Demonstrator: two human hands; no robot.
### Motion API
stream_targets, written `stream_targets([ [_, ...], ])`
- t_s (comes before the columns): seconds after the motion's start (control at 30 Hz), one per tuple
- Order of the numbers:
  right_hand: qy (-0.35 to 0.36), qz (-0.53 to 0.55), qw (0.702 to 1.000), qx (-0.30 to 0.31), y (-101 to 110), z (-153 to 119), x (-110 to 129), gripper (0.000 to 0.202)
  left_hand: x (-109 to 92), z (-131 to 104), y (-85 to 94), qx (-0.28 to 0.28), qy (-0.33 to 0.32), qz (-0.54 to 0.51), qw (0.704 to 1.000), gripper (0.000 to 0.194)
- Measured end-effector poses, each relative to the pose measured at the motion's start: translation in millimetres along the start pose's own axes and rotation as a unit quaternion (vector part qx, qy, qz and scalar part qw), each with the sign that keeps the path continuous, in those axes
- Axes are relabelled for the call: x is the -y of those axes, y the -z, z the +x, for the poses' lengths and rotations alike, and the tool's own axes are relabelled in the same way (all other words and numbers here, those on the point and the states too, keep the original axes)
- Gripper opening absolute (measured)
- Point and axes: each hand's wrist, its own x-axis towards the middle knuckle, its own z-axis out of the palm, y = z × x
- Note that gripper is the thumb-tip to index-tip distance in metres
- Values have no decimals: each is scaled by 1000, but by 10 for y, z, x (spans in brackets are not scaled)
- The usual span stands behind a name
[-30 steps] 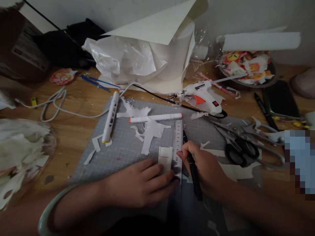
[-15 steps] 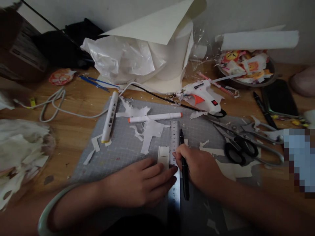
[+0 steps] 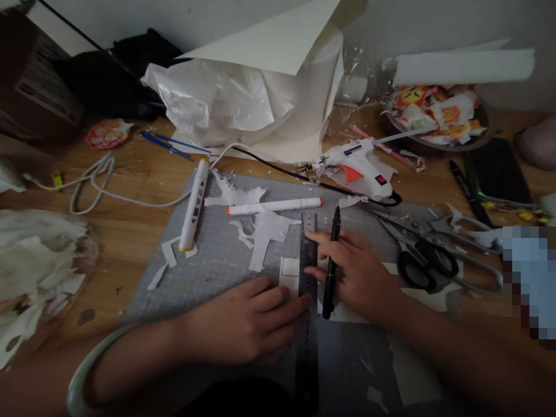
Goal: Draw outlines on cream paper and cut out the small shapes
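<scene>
Pen [image 3: 330,289] now sits idle in right hand [image 3: 362,284], fingers [image 3: 320,237] spread to ruler [image 3: 308,258], suggesting alignment. Left hand [image 3: 256,324], flattened, pins paper [image 3: 290,269].

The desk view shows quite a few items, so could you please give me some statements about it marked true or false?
1. The right hand holds a black pen. True.
2. The left hand rests on the glue gun. False: its fingers are on the card and ruler.
3. The black-handled scissors lie right of the ruler. True.
4. The pen's tip touches the ruler. False: it is apart from it, pointing away from the person.
5. The orange-ended marker lies on the mat. True.
</scene>
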Motion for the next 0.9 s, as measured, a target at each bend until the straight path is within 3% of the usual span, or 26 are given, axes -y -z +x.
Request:
stream_targets([
  [0.17,-18,-21,999,24,4,15,16,5,-4,3,-1,1,1,-4,1000,26],
  [0.53,-1,-43,999,-9,-42,-10,22,8,-6,12,1,-1,1,-10,1000,26],
  [0.73,-2,-20,1000,11,-34,-5,15,7,-13,-28,-19,-3,3,6,1000,30],
  [0.9,-10,-21,1000,11,-42,1,17,8,7,-58,-22,33,-67,-34,997,35],
])
